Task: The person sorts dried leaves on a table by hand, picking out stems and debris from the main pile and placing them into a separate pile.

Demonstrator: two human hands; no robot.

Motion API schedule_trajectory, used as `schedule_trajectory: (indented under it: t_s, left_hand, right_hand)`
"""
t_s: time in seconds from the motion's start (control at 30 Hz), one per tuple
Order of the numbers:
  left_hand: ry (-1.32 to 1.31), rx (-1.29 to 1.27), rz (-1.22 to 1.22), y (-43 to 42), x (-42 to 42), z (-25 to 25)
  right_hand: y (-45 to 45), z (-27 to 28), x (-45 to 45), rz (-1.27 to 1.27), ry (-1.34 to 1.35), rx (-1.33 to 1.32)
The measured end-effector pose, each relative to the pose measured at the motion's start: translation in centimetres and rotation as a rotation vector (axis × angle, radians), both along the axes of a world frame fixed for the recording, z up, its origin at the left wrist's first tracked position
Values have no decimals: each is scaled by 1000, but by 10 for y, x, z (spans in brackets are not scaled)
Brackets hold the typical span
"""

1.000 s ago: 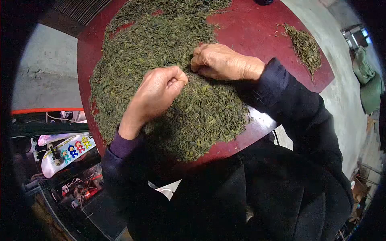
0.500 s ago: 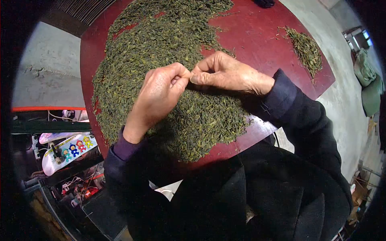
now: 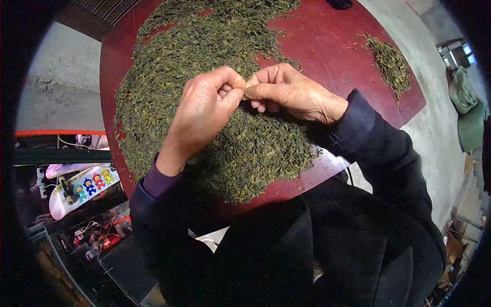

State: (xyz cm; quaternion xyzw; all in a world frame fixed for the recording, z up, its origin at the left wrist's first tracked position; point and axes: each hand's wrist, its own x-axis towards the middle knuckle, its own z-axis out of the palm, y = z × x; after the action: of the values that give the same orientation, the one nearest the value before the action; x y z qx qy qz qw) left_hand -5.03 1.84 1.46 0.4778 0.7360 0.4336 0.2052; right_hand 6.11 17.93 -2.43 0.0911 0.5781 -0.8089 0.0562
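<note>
Dried green leaves, like tea leaves (image 3: 174, 71), lie in a wide, thick spread over a dark red table (image 3: 327, 51). Above the spread, my left hand (image 3: 204, 110) and my right hand (image 3: 291, 94) meet fingertip to fingertip. Thumb and forefinger are pinched together on each hand. Whatever sits between the fingertips is too small to make out. On the table's right side, apart from both hands, is a small heap of yellowish stems and leaves (image 3: 391, 69).
A white skateboard (image 3: 84, 192) with coloured cartoon figures lies at the lower left, near cables and red items (image 3: 110, 240). Green cloth or sacks (image 3: 468, 107) stand by the wall at right. A dark object (image 3: 339, 4) rests at the table's far edge.
Both hands stay pinched together in nearly the same place. The lower fingers of my right hand now show beneath its thumb. The view has shifted slightly.
</note>
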Motion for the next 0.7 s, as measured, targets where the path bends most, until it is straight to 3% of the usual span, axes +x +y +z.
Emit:
schedule_trajectory:
  t_s: [0.27, 0.43, 0.57, 0.67, 0.7]
  left_hand:
    - [-20, 36, 4, 0, 2, 13]
    - [237, -19, -22, -8, 7, 46]
    - [528, 173, -37, -15, 9, 59]
    - [412, 95, 25, -17, 12, 66]
    - [361, 61, 42, -16, 12, 69]
  right_hand:
    - [0, 8, 2, -48, 36, -42]
    - [11, 12, 12, -94, 95, -26]
    - [15, 36, 37, -109, 182, 297]
    - [1, 73, 59, -132, 339, 361]
    - [-4, 84, 64, -155, 520, 421]
